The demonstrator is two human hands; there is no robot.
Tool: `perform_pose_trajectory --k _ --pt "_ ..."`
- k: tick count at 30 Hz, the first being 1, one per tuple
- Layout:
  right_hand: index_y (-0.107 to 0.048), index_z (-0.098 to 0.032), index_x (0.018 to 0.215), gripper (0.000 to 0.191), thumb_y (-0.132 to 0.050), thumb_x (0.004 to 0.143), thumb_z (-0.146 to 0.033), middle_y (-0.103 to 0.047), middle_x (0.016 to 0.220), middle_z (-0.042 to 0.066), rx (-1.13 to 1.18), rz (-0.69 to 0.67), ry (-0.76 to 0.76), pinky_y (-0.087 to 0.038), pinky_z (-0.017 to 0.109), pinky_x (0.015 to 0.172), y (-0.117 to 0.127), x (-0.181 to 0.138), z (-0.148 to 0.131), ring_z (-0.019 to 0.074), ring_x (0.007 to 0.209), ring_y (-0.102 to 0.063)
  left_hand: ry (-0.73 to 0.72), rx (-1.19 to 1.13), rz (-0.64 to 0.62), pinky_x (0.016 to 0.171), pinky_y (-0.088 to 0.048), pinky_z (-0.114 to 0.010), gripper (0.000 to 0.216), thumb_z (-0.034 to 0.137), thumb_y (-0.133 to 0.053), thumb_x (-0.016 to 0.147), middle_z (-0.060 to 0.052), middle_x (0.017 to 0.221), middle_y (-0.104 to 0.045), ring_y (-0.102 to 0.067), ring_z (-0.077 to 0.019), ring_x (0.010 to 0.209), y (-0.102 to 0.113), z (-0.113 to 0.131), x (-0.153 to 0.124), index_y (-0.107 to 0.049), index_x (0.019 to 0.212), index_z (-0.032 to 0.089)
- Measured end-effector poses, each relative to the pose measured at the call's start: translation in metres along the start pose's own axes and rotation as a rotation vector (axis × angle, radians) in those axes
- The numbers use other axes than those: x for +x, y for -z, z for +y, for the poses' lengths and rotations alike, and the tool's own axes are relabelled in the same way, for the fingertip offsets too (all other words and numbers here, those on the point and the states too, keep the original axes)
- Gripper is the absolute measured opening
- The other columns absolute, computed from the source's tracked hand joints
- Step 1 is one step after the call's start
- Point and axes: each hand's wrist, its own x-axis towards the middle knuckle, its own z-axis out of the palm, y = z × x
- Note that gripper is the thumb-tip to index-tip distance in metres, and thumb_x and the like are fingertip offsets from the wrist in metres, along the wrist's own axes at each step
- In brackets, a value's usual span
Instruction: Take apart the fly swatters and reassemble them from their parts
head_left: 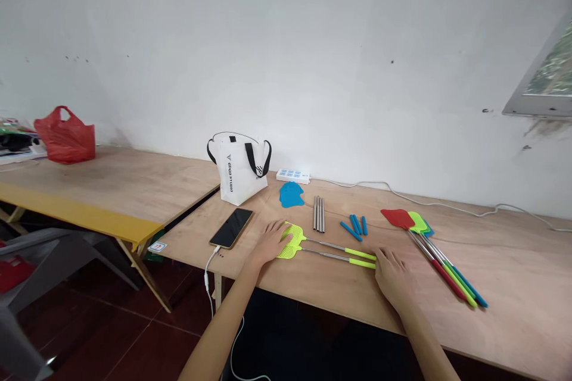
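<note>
Two yellow-green fly swatters lie side by side on the wooden table, their perforated heads to the left and grips to the right. My left hand is closed at the heads, thumb on top and fingers across their left edge. At the other end, my right hand rests against the handle tips, its fingers somewhat apart. Just beyond lie several blue grips, several metal tubes and a stack of blue swatter heads. To the right, assembled swatters in red, green and blue lie in a bundle.
A phone with a white charging cable lies left of my left hand. Behind it stand a white bag and a white power strip. A red plastic bag sits on the adjoining table, with a grey chair in front.
</note>
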Motion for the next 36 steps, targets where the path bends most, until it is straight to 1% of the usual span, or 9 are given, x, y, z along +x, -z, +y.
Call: perform_pose_trajectory --k 4,13,20,24,29,36 --pt "-0.063 -0.022 0.124 0.038 -0.039 0.097 -0.011 -0.064 0.127 0.009 -0.015 -0.009 -0.001 -0.041 0.035 0.088 0.0017 0.0002 -0.0003 0.0237 0.112 -0.06 0.015 -0.015 -0.004 0.119 -0.03 -0.046 0.046 0.046 -0.035 0.104 -0.01 0.153 -0.047 -0.038 -0.0267 0.145 -0.0004 -0.0004 0.0 -0.053 0.14 0.022" --pt "-0.063 -0.023 0.124 0.038 -0.036 0.099 -0.012 -0.064 0.129 0.009 -0.014 -0.023 -0.015 -0.041 0.035 0.089 0.005 0.0 -0.0028 0.0233 0.114 -0.059 -0.017 0.0 0.004 0.12 -0.029 -0.045 0.045 0.045 -0.035 0.104 -0.009 0.154 -0.046 -0.037 -0.0261 0.145 -0.0015 -0.0025 -0.0001 -0.053 0.14 0.023" --pt "-0.062 -0.022 0.126 0.038 -0.037 0.099 -0.013 -0.064 0.128 0.01 -0.028 -0.014 0.007 -0.042 0.035 0.089 0.0038 0.0 -0.0008 0.024 0.113 -0.059 0.001 -0.012 0.011 0.119 -0.03 -0.045 0.045 0.046 -0.035 0.104 -0.009 0.152 -0.048 -0.038 -0.0264 0.144 -0.0009 -0.0002 -0.0005 -0.054 0.139 0.023" --pt "-0.063 -0.022 0.123 0.037 -0.038 0.098 -0.013 -0.065 0.127 0.01 -0.028 -0.01 0.016 -0.042 0.036 0.088 0.0008 0.0005 0.0004 0.0241 0.111 -0.06 0.003 -0.016 0.015 0.119 -0.031 -0.047 0.045 0.046 -0.037 0.104 -0.01 0.152 -0.048 -0.039 -0.0274 0.143 -0.0024 -0.0012 -0.0004 -0.054 0.139 0.022" --pt "-0.063 -0.022 0.123 0.039 -0.037 0.097 -0.01 -0.065 0.126 0.009 0.012 0.005 0.007 -0.042 0.037 0.089 -0.0016 0.0004 0.0008 0.0242 0.115 -0.059 0.005 -0.014 0.015 0.119 -0.031 -0.048 0.045 0.046 -0.036 0.104 -0.01 0.153 -0.047 -0.039 -0.0277 0.143 -0.0029 -0.0015 -0.0002 -0.054 0.139 0.023" --pt "-0.064 -0.022 0.119 0.036 -0.036 0.099 -0.013 -0.065 0.126 0.01 0.015 0.006 0.017 -0.042 0.037 0.09 -0.0006 0.0 0.0008 0.0244 0.114 -0.059 0.013 -0.012 0.001 0.119 -0.031 -0.046 0.044 0.044 -0.037 0.105 -0.01 0.153 -0.047 -0.038 -0.0272 0.143 0.0008 0.0023 -0.0013 -0.053 0.139 0.022"
